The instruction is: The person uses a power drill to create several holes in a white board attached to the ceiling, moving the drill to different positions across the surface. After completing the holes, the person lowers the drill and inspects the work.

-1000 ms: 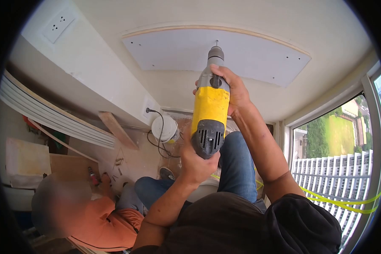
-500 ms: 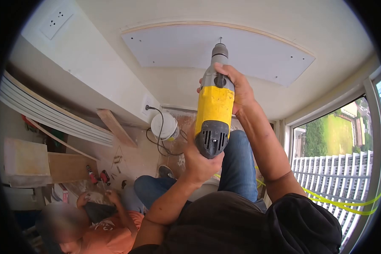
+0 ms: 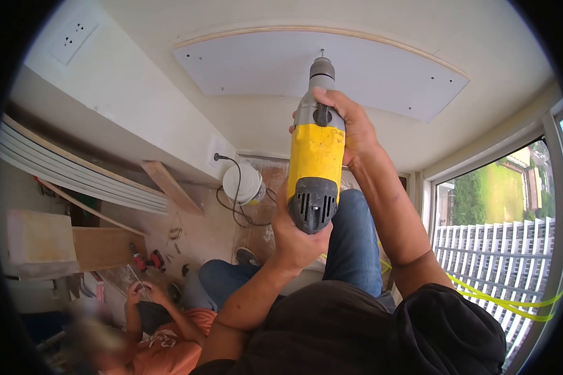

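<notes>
A yellow and grey power drill (image 3: pixel 317 150) points away from me, its bit touching or very near a pale board (image 3: pixel 256 65) on the wall. Around the rear handle end of the drill, below the vents, my left hand (image 3: pixel 297 240) is closed. My right hand (image 3: pixel 350 125) grips the grey front part behind the chuck, with the thumb on top. Small dark holes show near both ends of the board. The drill hides part of my left hand's fingers.
A white bucket (image 3: pixel 244 184) stands by a plugged-in black cord (image 3: pixel 236 187). At lower left a co-worker in an orange shirt (image 3: pixel 175 337) sits near red drills (image 3: pixel 147 259). White panels (image 3: pixel 75 165) lie left; a window (image 3: pixel 494 231) is right.
The view has shifted slightly, with the drill still in both my hands against the board. The co-worker's hands have come together around a thin object.
</notes>
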`<state>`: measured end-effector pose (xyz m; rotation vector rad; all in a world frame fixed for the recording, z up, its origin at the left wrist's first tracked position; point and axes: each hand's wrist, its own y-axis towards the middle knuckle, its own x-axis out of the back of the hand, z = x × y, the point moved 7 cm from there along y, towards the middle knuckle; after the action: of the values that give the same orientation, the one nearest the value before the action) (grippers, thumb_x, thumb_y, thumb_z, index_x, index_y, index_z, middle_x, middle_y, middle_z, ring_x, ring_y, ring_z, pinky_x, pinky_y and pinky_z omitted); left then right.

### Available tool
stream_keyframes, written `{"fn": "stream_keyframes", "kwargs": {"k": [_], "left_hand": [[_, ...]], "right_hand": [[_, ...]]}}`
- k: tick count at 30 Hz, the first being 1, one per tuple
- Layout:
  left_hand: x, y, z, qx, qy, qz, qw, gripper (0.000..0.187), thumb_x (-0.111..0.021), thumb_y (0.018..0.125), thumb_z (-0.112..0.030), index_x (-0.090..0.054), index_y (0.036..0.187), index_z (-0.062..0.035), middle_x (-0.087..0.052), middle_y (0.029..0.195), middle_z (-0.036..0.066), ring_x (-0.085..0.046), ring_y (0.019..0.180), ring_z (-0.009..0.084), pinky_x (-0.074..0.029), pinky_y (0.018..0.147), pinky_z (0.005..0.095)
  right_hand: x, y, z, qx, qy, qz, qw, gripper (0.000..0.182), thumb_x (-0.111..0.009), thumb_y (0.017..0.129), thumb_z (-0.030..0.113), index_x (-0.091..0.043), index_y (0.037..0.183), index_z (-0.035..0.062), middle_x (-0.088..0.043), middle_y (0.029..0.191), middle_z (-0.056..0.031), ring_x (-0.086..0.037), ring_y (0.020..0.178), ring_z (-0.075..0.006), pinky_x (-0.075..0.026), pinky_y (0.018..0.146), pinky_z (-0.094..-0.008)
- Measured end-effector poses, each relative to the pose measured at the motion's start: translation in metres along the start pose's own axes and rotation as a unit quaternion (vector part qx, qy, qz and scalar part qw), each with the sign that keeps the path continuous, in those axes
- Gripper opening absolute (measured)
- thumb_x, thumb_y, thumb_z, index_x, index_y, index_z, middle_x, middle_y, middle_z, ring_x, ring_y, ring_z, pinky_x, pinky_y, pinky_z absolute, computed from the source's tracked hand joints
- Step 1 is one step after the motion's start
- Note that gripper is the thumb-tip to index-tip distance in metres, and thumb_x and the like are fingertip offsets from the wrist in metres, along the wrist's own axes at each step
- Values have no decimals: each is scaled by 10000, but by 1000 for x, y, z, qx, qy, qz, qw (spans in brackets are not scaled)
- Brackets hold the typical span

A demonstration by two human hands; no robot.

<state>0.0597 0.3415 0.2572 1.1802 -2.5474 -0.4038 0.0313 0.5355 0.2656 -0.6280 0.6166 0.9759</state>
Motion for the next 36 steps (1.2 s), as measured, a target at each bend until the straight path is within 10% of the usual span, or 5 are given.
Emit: {"fn": "stream_keyframes", "kwargs": {"k": [18, 36], "left_hand": [[4, 1, 0, -8, 10, -15, 1000, 696, -774, 801, 14, -483, 1431, 61, -704, 1164, 206, -738, 1065, 307, -575, 934, 386], [0, 8, 8, 19, -9, -31, 999, 524, -805, 772, -23, -560, 1229, 53, -675, 999, 108, -683, 885, 188, -568, 810, 344]], "right_hand": [[4, 8, -5, 44, -2, 42, 998, 450, -711, 981, 361, -550, 1174, -13, -710, 969, -248, -757, 865, -409, -632, 729, -513], [-2, 11, 2, 13, -7, -9, 1000, 402, -780, 931, 282, -597, 1111, -27, -679, 848, -146, -705, 669, -270, -608, 614, -427]]}}
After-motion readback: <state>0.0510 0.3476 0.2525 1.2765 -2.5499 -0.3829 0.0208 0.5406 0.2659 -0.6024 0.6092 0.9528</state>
